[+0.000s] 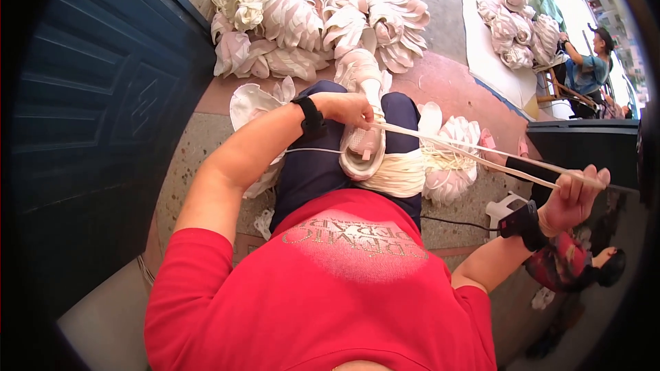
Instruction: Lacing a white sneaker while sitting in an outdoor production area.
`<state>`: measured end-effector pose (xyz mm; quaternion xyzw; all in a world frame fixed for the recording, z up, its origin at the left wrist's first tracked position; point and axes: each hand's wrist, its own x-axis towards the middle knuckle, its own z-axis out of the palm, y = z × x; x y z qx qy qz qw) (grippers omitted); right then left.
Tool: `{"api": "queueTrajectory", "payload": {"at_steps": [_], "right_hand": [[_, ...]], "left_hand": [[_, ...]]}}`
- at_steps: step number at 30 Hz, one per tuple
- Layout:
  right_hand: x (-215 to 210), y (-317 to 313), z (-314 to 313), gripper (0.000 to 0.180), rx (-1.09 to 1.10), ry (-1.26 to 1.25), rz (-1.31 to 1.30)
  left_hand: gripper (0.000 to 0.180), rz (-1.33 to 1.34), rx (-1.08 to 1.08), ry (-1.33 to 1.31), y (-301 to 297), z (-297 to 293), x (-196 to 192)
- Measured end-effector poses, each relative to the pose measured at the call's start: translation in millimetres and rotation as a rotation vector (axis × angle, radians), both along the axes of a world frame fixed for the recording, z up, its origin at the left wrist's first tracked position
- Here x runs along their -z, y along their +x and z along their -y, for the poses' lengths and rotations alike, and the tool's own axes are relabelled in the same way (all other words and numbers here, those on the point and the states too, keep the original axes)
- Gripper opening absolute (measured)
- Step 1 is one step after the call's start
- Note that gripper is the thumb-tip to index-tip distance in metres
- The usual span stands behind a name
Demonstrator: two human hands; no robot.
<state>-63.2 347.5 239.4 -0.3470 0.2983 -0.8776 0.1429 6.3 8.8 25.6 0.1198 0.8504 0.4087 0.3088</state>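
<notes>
A pale pink and cream shoe upper [363,143] rests between my thighs, its opening toward me. My left hand [349,108] is closed in a pinch at its far end, where the cream shoelace [467,145] leaves the upper. Out to the right, my raised right hand [577,196] grips that lace, and its strands run taut between both hands. Draped over my right thigh is a bundle of loose cream laces [395,175]. Another upper [359,72] lies just beyond my knees, connected with the stacked ones.
Big piles of shoe uppers [378,17] cover the ground ahead. More bundles lie by my left leg [256,106] and right leg [450,172]. A dark blue door [103,96] stands at left. A seated person [586,69] is far right, near another heap [515,27].
</notes>
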Motion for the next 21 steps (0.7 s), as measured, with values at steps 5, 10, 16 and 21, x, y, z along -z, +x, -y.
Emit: {"api": "queueTrajectory", "payload": {"at_steps": [5, 10, 16, 21], "right_hand": [[42.2, -15.8, 26.2, 0.022, 0.55, 0.637, 0.281], [146.5, -0.8, 79.6, 0.029, 0.235, 1.186, 0.275], [256.3, 28.6, 117.8, 0.036, 0.159, 1.492, -0.305], [227.2, 44.6, 132.9, 0.03, 0.159, 1.622, -0.343]], "left_hand": [[0.018, -0.099, -0.135, 0.34, 3.4, 24.7, -26.3], [0.017, -0.147, -0.982, 1.189, 38.1, 128.9, -81.8], [0.024, -0.439, -1.546, 1.162, 99.6, 238.6, -78.1], [0.02, -0.159, -1.419, 0.639, 89.6, 189.6, -28.9]]}}
